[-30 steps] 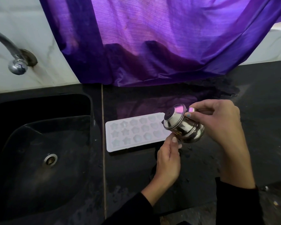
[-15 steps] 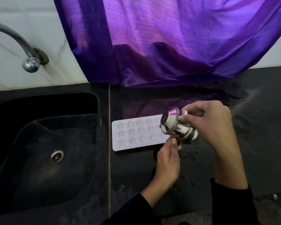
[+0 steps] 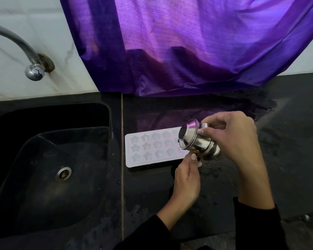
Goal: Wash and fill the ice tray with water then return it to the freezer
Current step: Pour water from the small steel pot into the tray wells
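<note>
Fingers of the right hand (image 3: 237, 141) are curled round a small steel pot (image 3: 199, 141), holding it tipped on its side above the right end of the white ice tray (image 3: 148, 150), which lies flat on the dark bench (image 3: 287, 159) just right of the black sink (image 3: 49, 159). The left hand (image 3: 187, 179) sits below the pot, its grip loosely curled; whether its thumb tip touches the pot I cannot tell. A purple cloth (image 3: 188, 42) hangs behind, a tap (image 3: 32, 69) over the sink.

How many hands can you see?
2. The right hand grips the tilted steel pot over the ice tray; the left hand is just below the pot, touching it. None seems hidden.
</note>
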The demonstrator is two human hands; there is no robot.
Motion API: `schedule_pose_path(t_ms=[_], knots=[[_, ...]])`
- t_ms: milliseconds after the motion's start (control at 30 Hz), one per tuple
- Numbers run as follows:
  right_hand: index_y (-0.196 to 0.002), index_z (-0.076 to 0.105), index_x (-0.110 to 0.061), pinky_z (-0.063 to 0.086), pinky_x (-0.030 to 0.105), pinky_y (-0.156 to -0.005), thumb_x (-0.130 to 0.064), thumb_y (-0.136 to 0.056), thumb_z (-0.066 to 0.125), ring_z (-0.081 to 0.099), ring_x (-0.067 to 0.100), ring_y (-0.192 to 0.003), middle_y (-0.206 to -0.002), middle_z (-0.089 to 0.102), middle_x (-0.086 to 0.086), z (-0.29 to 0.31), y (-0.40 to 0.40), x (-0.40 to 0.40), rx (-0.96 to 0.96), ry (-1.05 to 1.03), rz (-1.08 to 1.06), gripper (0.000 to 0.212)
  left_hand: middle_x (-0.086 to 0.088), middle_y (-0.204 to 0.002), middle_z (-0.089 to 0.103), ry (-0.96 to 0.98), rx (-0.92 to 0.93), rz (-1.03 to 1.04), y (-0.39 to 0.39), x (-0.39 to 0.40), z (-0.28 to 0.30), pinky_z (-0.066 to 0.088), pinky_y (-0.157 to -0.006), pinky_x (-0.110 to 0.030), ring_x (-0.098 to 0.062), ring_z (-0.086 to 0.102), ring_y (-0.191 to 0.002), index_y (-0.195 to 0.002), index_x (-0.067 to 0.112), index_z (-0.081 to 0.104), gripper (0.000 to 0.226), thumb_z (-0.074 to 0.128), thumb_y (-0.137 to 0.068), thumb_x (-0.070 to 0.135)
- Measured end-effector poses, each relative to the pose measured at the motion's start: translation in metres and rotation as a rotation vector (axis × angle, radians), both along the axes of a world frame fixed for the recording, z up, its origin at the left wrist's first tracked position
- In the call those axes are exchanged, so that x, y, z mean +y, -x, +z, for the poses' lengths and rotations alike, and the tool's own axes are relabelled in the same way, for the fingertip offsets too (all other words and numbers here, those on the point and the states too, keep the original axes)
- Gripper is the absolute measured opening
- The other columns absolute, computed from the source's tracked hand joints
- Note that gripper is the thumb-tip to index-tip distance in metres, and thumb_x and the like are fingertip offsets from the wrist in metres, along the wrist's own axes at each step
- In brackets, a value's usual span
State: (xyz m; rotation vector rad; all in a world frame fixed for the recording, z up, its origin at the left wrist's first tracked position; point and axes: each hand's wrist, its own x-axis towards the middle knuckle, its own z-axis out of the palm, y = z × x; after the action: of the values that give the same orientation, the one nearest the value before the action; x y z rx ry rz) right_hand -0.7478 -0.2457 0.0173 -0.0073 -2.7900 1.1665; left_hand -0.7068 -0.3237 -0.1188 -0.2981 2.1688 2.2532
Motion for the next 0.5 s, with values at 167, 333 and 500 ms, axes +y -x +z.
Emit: schedule_pose_path(t_ms=[167,333,500], knots=[[-0.067,0.068,-0.034,0.057,0.041,-0.079,-0.027,-0.07,0.084,0.069,0.009,-0.072,-0.069,0.07,-0.013,0.0002,-0.0006,-0.0009,0.001,-0.009,0.002,0.018,0.028,-0.091,0.066,0.002,0.004,0.002,-0.0001,0.0002,-0.0006,0.051,-0.09,-0.039,0.0,0.064,-0.096,-0.101,0.048,0.055,0.028,0.029,-0.089,0.05],[-0.071,0.07,-0.033,0.057,0.041,-0.08,-0.026,-0.07,0.083,0.07,0.008,-0.074,-0.07,0.07,-0.012,-0.0004,-0.0007,0.0019,-0.002,0.021,-0.014,0.015,0.027,-0.096,0.066,0.008,0.012,0.011,-0.0018,0.0003,-0.0015,0.051,-0.091,-0.038,0.002,0.064,-0.096,-0.102,0.048,0.055,0.027,0.03,-0.091,0.048],[-0.073,0.07,-0.033,0.057,0.04,-0.08,-0.025,-0.071,0.083,0.069,0.006,-0.075,-0.07,0.07,-0.013,0.0031,-0.0009,0.0042,0.014,0.085,-0.023,0.015,0.019,-0.108,0.066,-0.019,0.037,0.057,-0.002,-0.0034,0.0006,0.051,-0.089,-0.034,0.0,0.063,-0.1,-0.108,0.047,0.054,0.026,0.031,-0.1,0.037]])
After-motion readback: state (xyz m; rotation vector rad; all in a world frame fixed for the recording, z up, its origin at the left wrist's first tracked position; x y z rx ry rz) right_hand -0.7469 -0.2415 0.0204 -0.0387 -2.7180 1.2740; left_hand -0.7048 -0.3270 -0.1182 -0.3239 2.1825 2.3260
